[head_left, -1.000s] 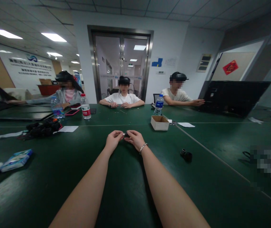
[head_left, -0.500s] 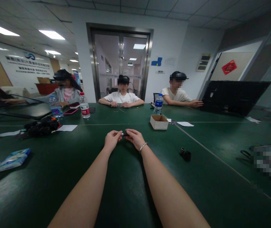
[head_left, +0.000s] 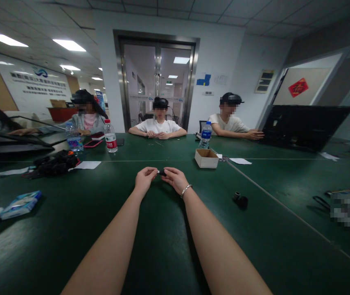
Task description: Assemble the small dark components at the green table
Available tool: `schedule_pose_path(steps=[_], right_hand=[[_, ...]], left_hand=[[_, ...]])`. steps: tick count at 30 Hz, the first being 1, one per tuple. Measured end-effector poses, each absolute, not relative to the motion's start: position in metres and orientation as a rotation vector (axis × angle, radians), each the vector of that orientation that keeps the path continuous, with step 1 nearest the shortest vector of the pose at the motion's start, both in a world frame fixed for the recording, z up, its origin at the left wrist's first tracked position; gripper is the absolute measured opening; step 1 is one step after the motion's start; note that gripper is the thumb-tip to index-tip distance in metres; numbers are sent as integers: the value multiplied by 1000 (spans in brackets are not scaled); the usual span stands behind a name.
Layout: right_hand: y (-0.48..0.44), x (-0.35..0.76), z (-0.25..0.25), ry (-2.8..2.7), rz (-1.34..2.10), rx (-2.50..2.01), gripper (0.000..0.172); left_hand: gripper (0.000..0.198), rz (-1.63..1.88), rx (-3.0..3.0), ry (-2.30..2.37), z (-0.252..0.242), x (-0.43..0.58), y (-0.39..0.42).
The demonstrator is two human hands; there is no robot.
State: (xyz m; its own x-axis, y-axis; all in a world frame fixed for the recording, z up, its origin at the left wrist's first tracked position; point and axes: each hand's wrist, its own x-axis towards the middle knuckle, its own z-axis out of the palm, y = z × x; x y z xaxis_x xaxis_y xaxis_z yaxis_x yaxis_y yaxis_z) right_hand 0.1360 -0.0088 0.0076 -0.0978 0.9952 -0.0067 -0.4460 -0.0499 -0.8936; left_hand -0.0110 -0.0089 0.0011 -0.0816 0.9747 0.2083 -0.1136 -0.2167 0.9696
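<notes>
A small black piece with a bright silvery tip [head_left: 161, 173] is held between my two hands, just above the green table [head_left: 162, 229]. At its silvery end, the fingertips of my left hand [head_left: 145, 180] are pinched together. My right hand [head_left: 176, 179], with a silver bracelet at the wrist, grips the black end between thumb and fingers. What kind of thing the piece is, I cannot make out. Further right lies a short black cylindrical part with a ring-like end [head_left: 240, 200], apart from both hands.
An open cardboard box [head_left: 206, 159] stands beyond my right hand, near a water bottle [head_left: 205, 134]. To the left are a red-labelled bottle [head_left: 111, 137], black gear [head_left: 55, 164] and a blue packet [head_left: 21, 204]. Across the table sit several people; a large black screen [head_left: 306, 127] stands right.
Both hands keep hold of the small piece. My fingers have shifted slightly, and a bit more of its silvery tip shows. The view has moved a little.
</notes>
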Motion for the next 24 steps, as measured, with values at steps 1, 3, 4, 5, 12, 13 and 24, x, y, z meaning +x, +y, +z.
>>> schedule_pose_path(steps=[1,3,4,5,12,13,24], right_hand=[[-8,136,8,-898,1480,-838,19],[-8,135,8,-885,1473,-845,19],[-8,135,8,-882,1469,-850,18],[-8,135,8,-882,1464,-855,18],[-7,133,8,-900,1439,-900,19],[-6,133,8,-899,1436,-902,19],[-3,135,4,-925,1430,-883,18]], left_hand=[[37,1477,1256,1051,0,-11,-9],[37,1480,1287,1036,-1,-12,-8],[37,1483,1301,1026,-1,-13,-7],[37,1487,1313,1012,-2,-13,-7],[35,1502,1361,959,-3,-14,-5],[35,1495,1360,967,-4,-14,-4],[40,1445,1280,1034,-7,-16,-1]])
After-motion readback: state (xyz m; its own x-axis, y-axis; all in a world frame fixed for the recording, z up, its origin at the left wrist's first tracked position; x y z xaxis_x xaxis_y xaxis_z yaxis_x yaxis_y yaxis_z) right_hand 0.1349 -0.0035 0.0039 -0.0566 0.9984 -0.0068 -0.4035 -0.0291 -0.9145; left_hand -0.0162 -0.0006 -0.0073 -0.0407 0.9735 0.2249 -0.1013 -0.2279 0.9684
